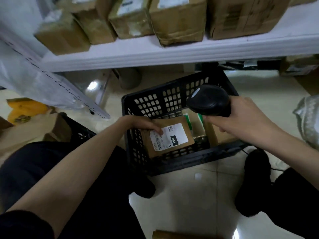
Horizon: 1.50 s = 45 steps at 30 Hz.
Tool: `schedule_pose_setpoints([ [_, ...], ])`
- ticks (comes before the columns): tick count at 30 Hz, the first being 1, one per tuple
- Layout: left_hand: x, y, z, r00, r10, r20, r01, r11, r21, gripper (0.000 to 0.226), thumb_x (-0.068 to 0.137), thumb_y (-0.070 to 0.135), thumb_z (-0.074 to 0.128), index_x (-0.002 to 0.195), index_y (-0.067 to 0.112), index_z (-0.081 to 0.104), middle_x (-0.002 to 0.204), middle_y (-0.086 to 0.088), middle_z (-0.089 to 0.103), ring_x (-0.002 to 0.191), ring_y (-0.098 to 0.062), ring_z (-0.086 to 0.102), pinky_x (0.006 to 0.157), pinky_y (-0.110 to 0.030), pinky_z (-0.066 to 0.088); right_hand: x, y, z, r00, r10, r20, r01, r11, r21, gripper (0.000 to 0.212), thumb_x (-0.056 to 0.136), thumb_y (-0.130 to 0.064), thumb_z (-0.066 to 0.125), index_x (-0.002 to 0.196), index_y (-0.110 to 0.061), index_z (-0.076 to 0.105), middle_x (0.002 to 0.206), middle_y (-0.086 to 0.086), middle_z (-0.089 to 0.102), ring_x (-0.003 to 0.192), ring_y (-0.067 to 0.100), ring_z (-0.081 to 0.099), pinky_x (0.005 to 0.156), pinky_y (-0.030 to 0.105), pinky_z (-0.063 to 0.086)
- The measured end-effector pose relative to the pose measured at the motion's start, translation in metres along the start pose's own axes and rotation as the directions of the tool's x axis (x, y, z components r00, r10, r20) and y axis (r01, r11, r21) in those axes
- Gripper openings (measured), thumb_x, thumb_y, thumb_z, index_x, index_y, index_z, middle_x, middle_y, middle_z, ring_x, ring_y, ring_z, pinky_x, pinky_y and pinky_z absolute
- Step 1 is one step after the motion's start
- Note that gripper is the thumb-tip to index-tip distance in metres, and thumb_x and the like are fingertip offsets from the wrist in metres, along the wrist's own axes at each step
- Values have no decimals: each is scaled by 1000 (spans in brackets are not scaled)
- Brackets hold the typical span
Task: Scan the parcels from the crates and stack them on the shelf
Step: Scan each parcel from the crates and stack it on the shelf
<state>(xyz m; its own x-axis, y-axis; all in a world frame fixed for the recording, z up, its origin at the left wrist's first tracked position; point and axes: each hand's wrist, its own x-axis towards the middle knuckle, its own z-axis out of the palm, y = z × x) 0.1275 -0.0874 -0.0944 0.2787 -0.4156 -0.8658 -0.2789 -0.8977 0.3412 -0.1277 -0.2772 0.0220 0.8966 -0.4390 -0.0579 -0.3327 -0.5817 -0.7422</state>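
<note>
A black plastic crate (189, 157) stands on the floor below a white shelf (155, 54). Inside it, my left hand (145, 124) grips a small brown cardboard parcel (188, 130) by its left edge, thumb on the white barcode label (170, 137), which faces up. My right hand (245, 118) holds a black handheld scanner (208, 99) above the crate's right side, its head pointing left and away from me. More parcels (198, 125), one with green print, lie deeper in the crate.
Several brown cardboard boxes (179, 19) line the shelf. A second dark crate (79, 131) and brown packages (25, 130) sit at left, a yellow bag (24, 109) behind them. A silvery bag (309, 118) lies at right. My dark shoes (253, 183) rest on the glossy tiled floor.
</note>
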Motion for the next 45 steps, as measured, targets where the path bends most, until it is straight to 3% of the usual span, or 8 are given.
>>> schedule_pose_setpoints([
  [7, -97, 9, 12, 921, 194, -339, -278, 936, -217, 37, 91, 49, 69, 110, 17, 73, 102, 2, 80, 95, -16, 76, 87, -28, 55, -26, -18, -19, 998, -9, -62, 15, 996, 83, 28, 83, -32, 80, 62, -28, 61, 49, -9, 61, 53, -3, 58, 55, 21, 42],
  [13, -109, 17, 57, 837, 255, -484, -511, 680, -526, 38, 95, 37, 68, 120, 9, 69, 113, -10, 77, 106, -29, 73, 96, -38, 57, -49, -20, -22, 995, 32, -91, -14, 982, 191, 20, 84, -28, 78, 70, -18, 68, 53, 1, 65, 49, 6, 59, 61, 32, 48],
  [18, -98, 32, 78, 786, 192, -588, -599, 476, -644, 34, 98, 37, 63, 119, 11, 72, 112, -9, 78, 103, -23, 75, 71, -23, 57, -65, -17, -18, 990, 78, -116, -47, 967, 248, 27, 86, -20, 76, 62, -13, 65, 48, 2, 63, 44, 8, 58, 54, 24, 45],
  [20, -95, 37, 81, 774, 191, -604, -618, 432, -657, 34, 98, 35, 64, 121, 11, 72, 113, -8, 77, 104, -23, 74, 75, -26, 59, -70, -16, -14, 989, 84, -125, -53, 971, 234, 32, 85, -20, 76, 56, -13, 64, 48, 1, 63, 44, 7, 58, 53, 20, 44],
  [24, -89, 45, 87, 731, 196, -654, -669, 394, -630, 38, 94, 33, 71, 123, 9, 71, 113, -9, 77, 107, -29, 74, 97, -45, 58, -77, -18, -7, 988, 83, -129, -53, 973, 223, 32, 82, -25, 75, 54, -19, 60, 46, -3, 62, 44, 2, 56, 51, 16, 41],
  [35, -83, 55, 90, 663, 95, -742, -730, 301, -614, 42, 86, 44, 75, 119, 17, 72, 110, -2, 78, 105, -23, 74, 98, -49, 57, -85, -17, 16, 991, 136, -5, -129, 950, 285, 25, 87, -29, 74, 72, -9, 70, 59, 12, 69, 50, 19, 64, 61, 38, 54],
  [40, -82, 56, 89, 630, 91, -771, -757, 293, -584, 24, 95, 32, 70, 116, 20, 71, 104, 4, 79, 98, -16, 76, 79, -33, 62, -87, -20, 14, 990, 142, 24, -143, 953, 266, 36, 88, -35, 72, 71, -4, 71, 59, 13, 69, 50, 19, 64, 60, 32, 53],
  [45, -82, 56, 89, 610, 84, -788, -769, 303, -563, 41, 93, 33, 72, 129, 14, 67, 99, 12, 78, 95, -13, 76, 72, -26, 60, -91, -22, 11, 985, 164, 49, -171, 942, 288, 39, 90, -35, 72, 68, -3, 69, 56, 14, 67, 50, 19, 63, 57, 30, 52],
])
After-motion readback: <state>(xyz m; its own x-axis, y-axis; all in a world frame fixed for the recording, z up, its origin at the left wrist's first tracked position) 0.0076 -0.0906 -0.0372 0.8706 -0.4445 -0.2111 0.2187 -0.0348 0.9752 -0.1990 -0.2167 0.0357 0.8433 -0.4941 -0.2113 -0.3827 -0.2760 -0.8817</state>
